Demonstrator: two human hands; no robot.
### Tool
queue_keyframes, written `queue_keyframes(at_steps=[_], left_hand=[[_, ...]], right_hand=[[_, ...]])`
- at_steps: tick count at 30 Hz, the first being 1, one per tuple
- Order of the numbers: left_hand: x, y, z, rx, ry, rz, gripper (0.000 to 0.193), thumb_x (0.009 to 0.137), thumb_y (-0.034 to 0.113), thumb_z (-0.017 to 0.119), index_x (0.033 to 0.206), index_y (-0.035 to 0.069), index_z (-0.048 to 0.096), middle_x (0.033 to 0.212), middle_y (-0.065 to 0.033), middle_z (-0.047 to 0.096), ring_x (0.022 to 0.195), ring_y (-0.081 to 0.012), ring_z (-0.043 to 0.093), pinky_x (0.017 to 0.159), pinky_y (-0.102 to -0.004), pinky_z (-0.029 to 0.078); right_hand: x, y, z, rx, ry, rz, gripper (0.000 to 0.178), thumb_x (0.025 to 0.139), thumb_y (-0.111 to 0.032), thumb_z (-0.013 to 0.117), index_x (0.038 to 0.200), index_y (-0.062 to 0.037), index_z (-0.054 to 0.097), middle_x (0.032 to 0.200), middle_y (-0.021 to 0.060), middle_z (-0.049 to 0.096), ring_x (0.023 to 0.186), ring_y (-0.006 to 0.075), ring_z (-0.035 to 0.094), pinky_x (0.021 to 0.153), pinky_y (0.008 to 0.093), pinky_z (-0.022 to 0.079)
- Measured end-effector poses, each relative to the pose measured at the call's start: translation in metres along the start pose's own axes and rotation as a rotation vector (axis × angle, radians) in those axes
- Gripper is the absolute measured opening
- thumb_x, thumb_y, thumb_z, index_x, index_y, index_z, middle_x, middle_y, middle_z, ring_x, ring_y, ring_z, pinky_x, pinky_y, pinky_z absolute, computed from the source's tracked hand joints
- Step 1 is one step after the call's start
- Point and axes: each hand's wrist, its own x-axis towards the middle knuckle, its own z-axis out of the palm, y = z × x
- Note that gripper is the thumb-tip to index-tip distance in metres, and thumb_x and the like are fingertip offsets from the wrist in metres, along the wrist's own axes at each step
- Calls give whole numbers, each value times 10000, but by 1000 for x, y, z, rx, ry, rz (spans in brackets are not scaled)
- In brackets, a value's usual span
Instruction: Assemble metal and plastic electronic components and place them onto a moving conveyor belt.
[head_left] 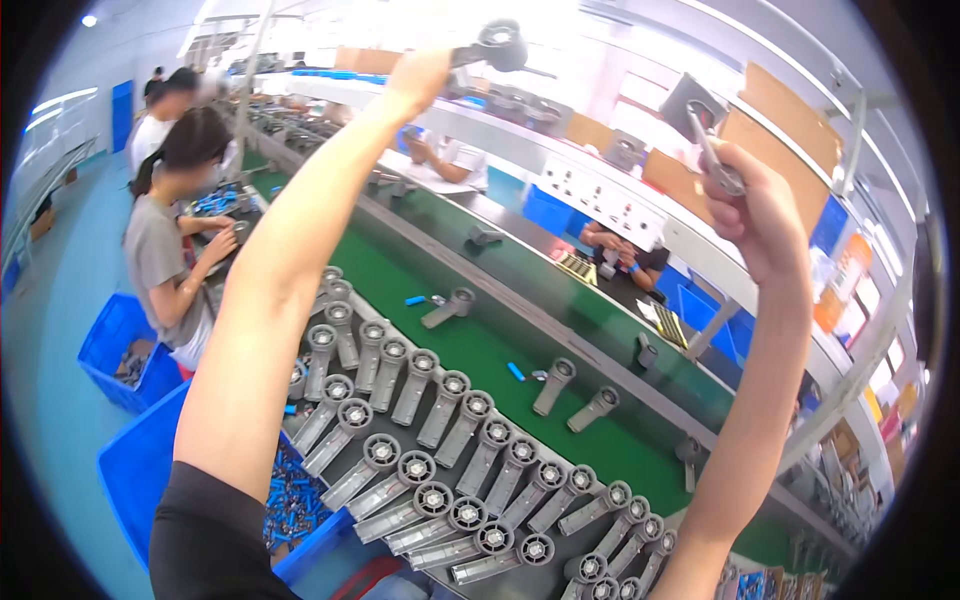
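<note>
My left hand (418, 82) is raised at the top centre, its fingers closed round the handle of a grey handheld fan housing (502, 46) with a round head. My right hand (757, 205), also raised, grips a slim grey part (716, 155) that appears edge-on; its exact kind is unclear. Both hands are well above the workbench. Below, rows of grey fan housings (458, 428) lie side by side, each with a round spoked head and a long handle. Beyond them, loose housings (554, 386) and small blue cylinders (515, 371) with metal ends rest on the green conveyor belt.
Beside my left arm, a blue bin (150, 465) stands near a heap of blue cylinders (300, 505). A shelf (600, 135) bearing cardboard and grey parts runs above the line. Co-workers sit at left (170, 235) and across the belt (640, 262). A metal post (840, 380) rises at right.
</note>
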Motion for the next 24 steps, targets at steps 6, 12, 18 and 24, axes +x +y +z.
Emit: queue_keyframes(at_steps=[6,12,18,24], left_hand=[[15,-25,55,-44,-68,-48,347,881,81,562,1211,-16,515,1119,-273,610,1058,-444,583,898,-504,469],[18,-30,66,-141,-93,-69,386,915,239,638,1167,-31,526,1077,-287,609,1028,-460,569,891,-477,450],[28,-36,36,-124,-50,-163,432,936,342,571,1179,-14,564,998,-265,643,973,-378,622,833,-446,469],[-26,19,-83,-292,78,-340,476,955,393,497,1223,2,542,865,-114,638,885,-213,586,808,-356,454]], right_hand=[[-39,11,-98,-128,110,-8,357,972,-257,528,1134,44,631,628,-79,348,474,0,310,405,179,215],[-47,24,-136,-218,323,94,363,973,-263,535,1113,57,632,662,-83,378,476,-21,305,383,158,211],[3,59,-174,-179,313,225,278,962,-219,569,1017,49,618,761,-12,559,485,-26,336,364,138,243],[18,68,-156,-267,306,228,442,929,-391,663,1047,27,576,803,41,591,495,-15,383,383,118,324]])
